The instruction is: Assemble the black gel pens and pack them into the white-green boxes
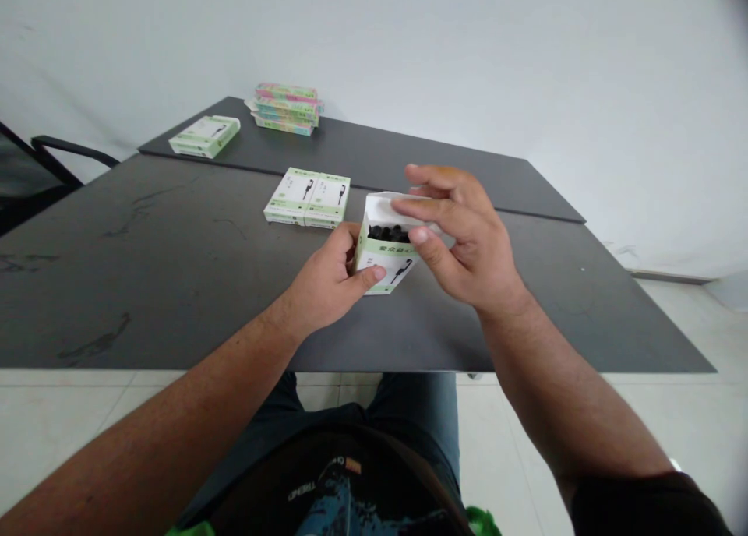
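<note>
My left hand (330, 283) grips a small white and green cardboard box (379, 267) by its side, thumb across the printed front. The box's top is open and tilted towards me, with its white lid flap (379, 207) raised at the back. Inside, several black round-ended pieces (389, 233) stand packed together; their full shape is hidden. Over the box's right side hovers my right hand (467, 236), fingers apart. Its index fingertip is at the flap and its thumb near the opening; whether they press on the card I cannot tell.
Beyond my left hand, two similar boxes (308, 199) lie side by side. More white-green boxes (206, 135) lie at the far left, near a stack of colourful boxes (286, 109). The dark table (175, 287) meets a second one along a seam. A chair (52, 162) stands at left.
</note>
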Demonstrator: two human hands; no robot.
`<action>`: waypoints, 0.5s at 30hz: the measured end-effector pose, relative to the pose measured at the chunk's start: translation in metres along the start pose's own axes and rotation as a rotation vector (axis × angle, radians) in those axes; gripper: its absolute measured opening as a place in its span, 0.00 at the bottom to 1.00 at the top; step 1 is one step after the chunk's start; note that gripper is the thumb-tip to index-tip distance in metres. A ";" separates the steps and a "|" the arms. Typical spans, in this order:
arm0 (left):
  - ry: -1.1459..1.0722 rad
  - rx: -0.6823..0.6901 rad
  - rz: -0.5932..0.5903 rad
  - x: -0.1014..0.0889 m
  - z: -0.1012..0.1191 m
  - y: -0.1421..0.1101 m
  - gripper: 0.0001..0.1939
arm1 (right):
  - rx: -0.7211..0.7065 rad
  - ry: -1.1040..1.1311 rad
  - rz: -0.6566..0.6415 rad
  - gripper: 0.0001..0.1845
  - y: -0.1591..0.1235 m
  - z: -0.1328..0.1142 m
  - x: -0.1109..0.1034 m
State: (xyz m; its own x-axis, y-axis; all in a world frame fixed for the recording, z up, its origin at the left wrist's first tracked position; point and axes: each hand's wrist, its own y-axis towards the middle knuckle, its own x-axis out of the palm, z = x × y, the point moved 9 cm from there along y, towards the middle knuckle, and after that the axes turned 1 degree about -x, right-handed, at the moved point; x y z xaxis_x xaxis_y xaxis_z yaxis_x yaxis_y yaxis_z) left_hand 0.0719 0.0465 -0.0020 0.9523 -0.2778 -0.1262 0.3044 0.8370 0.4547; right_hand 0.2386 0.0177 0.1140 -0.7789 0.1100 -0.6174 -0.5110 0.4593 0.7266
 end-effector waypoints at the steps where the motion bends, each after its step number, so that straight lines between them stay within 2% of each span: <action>1: -0.006 -0.015 -0.007 0.000 -0.002 0.000 0.25 | 0.002 -0.001 0.002 0.16 -0.002 0.003 0.002; 5: 0.001 -0.040 -0.015 0.000 -0.004 0.000 0.30 | -0.025 -0.002 0.024 0.18 -0.010 0.009 0.006; 10: 0.005 -0.030 -0.021 0.000 0.000 0.000 0.30 | -0.069 0.014 0.060 0.18 -0.015 0.004 0.005; 15: 0.077 -0.013 -0.020 0.000 0.002 0.000 0.32 | -0.014 0.000 -0.011 0.20 -0.017 0.008 0.012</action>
State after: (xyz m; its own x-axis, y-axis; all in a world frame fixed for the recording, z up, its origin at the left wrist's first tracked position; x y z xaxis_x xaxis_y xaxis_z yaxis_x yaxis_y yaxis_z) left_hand 0.0715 0.0458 -0.0003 0.9448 -0.2573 -0.2029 0.3227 0.8382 0.4397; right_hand 0.2409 0.0180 0.0922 -0.7732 0.1045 -0.6255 -0.5248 0.4484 0.7236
